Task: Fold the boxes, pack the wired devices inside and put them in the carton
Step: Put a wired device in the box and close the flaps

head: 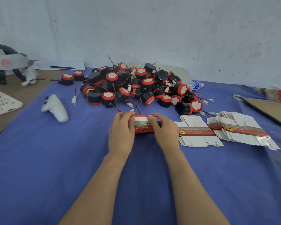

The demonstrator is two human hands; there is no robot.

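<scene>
Progress: early | left hand [121, 132] and right hand [165, 130] pinch one red-and-white printed cardboard box [144, 125] at cloth centre, closing its flap | black-and-red wired devices [136, 85] piled behind, flat box blanks [199, 132] stacked right, unpacked.

Both ends of the red box [144, 126] lie hidden under the fingers [126, 117] of the left hand [121, 133] and right hand [166, 133], its small print is blurred, and well right of those fingers a cardboard sheet [270, 111] runs off the edge.

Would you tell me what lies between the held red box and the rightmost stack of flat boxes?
A nearer stack of flat boxes lies there on the blue cloth, in the head view.
</scene>
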